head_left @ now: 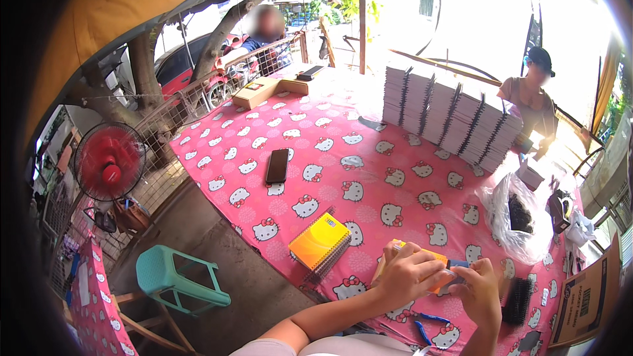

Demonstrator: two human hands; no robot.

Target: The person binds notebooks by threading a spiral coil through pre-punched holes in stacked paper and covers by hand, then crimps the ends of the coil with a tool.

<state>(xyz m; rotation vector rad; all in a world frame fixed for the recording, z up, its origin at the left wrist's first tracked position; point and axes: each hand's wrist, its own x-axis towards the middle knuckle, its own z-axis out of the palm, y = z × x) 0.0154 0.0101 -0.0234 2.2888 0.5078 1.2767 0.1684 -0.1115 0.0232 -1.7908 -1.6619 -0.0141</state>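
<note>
Close to the table's near edge, my left hand (pixel 412 269) lies over a yellow-orange notebook (pixel 430 250), its fingers closed on the cover. My right hand (pixel 477 288) is at the notebook's right end, fingers bent in a pinch; what sits between them is partly hidden. A dark blue strip (pixel 457 264) shows between the two hands. Just below them lie blue-handled pliers (pixel 425 327). Black spiral binding coils (pixel 517 301) rest right of my right hand. To the left is a small stack of yellow spiral notebooks (pixel 320 240).
A tall row of spiral-bound paper stacks (pixel 448 118) stands at the far right, with a person (pixel 533 95) behind it. Nearer are a plastic bag (pixel 519 221) of black coils and a cardboard box (pixel 587 293). A phone (pixel 277 167) lies mid-table; a green stool (pixel 175 277) stands left.
</note>
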